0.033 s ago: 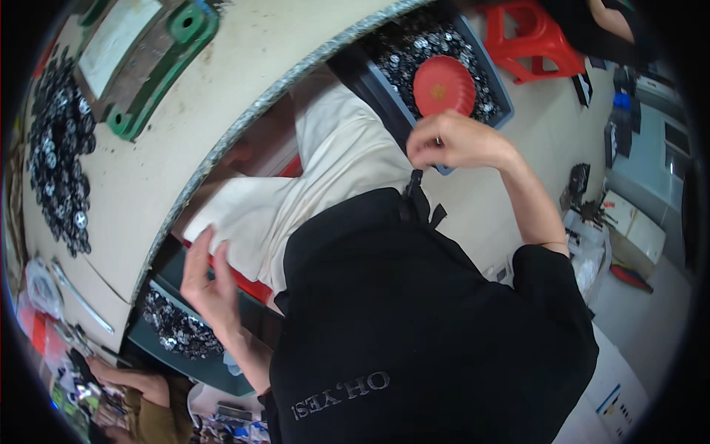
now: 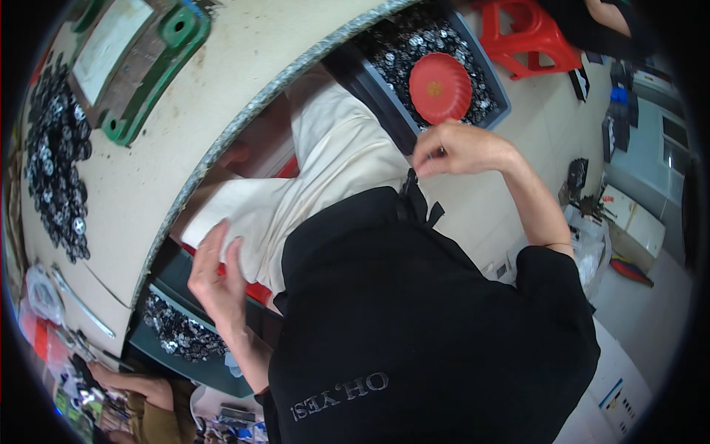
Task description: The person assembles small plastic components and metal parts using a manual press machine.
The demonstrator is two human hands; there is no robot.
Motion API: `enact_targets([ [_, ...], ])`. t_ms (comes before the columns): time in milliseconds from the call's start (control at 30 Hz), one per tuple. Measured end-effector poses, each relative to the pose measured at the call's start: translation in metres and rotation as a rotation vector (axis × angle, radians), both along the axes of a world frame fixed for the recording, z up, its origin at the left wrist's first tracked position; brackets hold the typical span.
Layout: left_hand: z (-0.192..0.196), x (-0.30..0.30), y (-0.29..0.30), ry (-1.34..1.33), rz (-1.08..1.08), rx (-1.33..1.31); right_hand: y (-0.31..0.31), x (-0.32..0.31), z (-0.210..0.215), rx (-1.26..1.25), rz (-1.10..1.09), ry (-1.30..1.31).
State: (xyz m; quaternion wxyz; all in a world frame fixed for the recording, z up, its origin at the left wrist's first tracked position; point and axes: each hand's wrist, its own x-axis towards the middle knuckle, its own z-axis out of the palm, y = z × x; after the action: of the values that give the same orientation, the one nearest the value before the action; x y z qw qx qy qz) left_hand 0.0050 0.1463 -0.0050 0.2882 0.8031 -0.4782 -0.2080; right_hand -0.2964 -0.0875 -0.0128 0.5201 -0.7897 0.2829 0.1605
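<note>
My left hand [image 2: 217,277] hangs above my pale trousers near the table edge, fingers apart and nothing visible in them. Below it is a dark green bin [image 2: 148,351] with small black and silver parts [image 2: 181,329]. My right hand [image 2: 470,152] is at the near side of a grey bin [image 2: 497,81], its fingers curled together. A small dark spot shows between those fingers, too small to name. The grey bin holds many small black and silver round parts [image 2: 384,52]. On top of them rests a red fluted bowl [image 2: 441,89].
On the table [image 2: 192,96] lie a pile of black round parts [image 2: 55,163], a green metal fixture [image 2: 151,89] and a wrench [image 2: 85,303]. A red stool [image 2: 526,37] stands beyond the grey bin. Another person's arm [image 2: 137,381] is at lower left; someone else is at upper right.
My left hand has shifted slightly right and down. My right hand has moved a little right and down, its fingers still curled. The view has shifted slightly.
</note>
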Motion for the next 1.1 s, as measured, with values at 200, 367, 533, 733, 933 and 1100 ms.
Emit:
enact_targets([
  [200,-0.01,-0.041,-0.051,0.236,-0.366,-0.009,0.053,-0.049,0.001,0.173,0.156,0.188],
  [367,-0.016,-0.06,-0.07,0.407,-0.518,-0.007,0.073,-0.036,-0.006,0.535,0.238,0.367],
  [533,-0.02,-0.064,-0.068,0.462,-0.502,0.048,0.073,-0.03,0.007,0.099,0.045,0.273],
  [733,-0.021,-0.017,-0.021,0.7,-0.383,0.374,0.072,-0.051,0.001,0.245,0.03,0.025],
  [933,-0.023,-0.006,0.046,0.979,-0.127,0.695,-0.015,-0.121,-0.041,-0.533,0.093,-0.021],
  [1100,-0.025,-0.011,0.08,1.055,-0.034,0.62,-0.081,-0.178,0.012,-0.84,-0.335,0.482],
])
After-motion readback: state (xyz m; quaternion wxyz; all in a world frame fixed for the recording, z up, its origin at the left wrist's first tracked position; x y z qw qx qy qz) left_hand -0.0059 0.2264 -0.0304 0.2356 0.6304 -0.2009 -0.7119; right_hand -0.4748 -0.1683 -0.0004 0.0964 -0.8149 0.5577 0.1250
